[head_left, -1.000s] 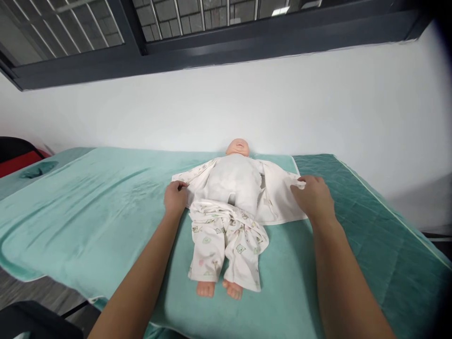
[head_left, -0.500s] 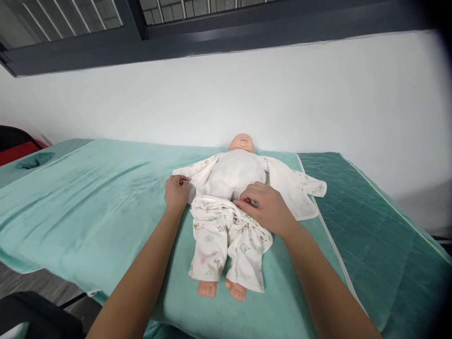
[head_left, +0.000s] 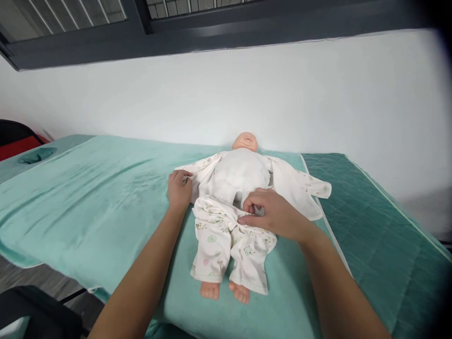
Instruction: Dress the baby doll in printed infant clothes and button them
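A baby doll [head_left: 245, 141] lies on its back, its head towards the wall and bare feet towards me. It has on a white printed jacket [head_left: 293, 186], spread open at the sides, over a plain white layer [head_left: 240, 169] on its belly. Printed white trousers [head_left: 213, 242] cover its legs, bunched at the waist. My left hand [head_left: 179, 190] is closed at the jacket's left side, fingers curled by the sleeve. My right hand [head_left: 273, 212] bends over the trousers' waistband, thumb on the cloth and fingers curled at its upper edge; the fingertips are partly hidden.
A light green cover [head_left: 88, 197] lies under the doll, with a darker quilted green surface [head_left: 370, 226] at right. Behind stands a white wall [head_left: 212, 99] below a dark window frame [head_left: 247, 35]. A black object [head_left: 38, 310] is at lower left.
My right hand has shifted slightly down and right at the waistband, its thumb now lower and farther from the fingers. My left hand stays at the jacket. The view has moved a little.
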A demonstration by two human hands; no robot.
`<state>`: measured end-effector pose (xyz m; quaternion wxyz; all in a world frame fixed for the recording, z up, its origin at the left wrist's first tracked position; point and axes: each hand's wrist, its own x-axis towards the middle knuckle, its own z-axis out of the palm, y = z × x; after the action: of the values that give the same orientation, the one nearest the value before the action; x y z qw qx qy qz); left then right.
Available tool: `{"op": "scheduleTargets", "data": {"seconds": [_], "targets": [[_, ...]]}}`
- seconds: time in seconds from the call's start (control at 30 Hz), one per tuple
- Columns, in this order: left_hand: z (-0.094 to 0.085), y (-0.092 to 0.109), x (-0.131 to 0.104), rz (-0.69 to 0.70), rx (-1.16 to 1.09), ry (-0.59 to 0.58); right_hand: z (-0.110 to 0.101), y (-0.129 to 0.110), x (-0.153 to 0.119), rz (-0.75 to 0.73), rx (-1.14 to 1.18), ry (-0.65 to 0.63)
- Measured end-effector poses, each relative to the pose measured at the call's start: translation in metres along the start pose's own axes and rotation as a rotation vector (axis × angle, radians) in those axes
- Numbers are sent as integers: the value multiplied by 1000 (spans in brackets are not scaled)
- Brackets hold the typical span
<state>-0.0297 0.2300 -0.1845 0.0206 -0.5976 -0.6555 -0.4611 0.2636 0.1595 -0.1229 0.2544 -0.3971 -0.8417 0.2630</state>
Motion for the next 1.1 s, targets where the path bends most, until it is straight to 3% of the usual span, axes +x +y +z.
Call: {"op": "scheduleTargets", "data": {"seconds": [0.07, 0.13, 0.3, 0.43, 0.57, 0.63, 0.8, 0.93, 1.1], "targets": [[-4, 10, -5, 4, -152, -23, -2, 0, -2, 14, 42, -13], [-8, 21, -12, -54, -329, -124, -4, -1, -3, 18, 92, -31], [-14, 39, -20, -196, -639, -555, -3, 0, -2, 68, 156, 23], [-22, 42, -17, -121, -717, -777, 4, 5, 1, 108, 114, 117], [-31, 43, -15, -31, -644, -923, 6, 9, 3, 73, 94, 175], [-32, 43, -17, -20, -613, -906, 5, 11, 4, 44, 100, 202], [-22, 44, -24, 1, -738, -608, 5, 12, 5, 59, 113, 268], [-7, 47, -26, -94, -896, -498, 6, 14, 6, 105, 105, 338], [3, 46, -24, -194, -794, -366, 3, 27, 14, 118, -46, 586]]}}
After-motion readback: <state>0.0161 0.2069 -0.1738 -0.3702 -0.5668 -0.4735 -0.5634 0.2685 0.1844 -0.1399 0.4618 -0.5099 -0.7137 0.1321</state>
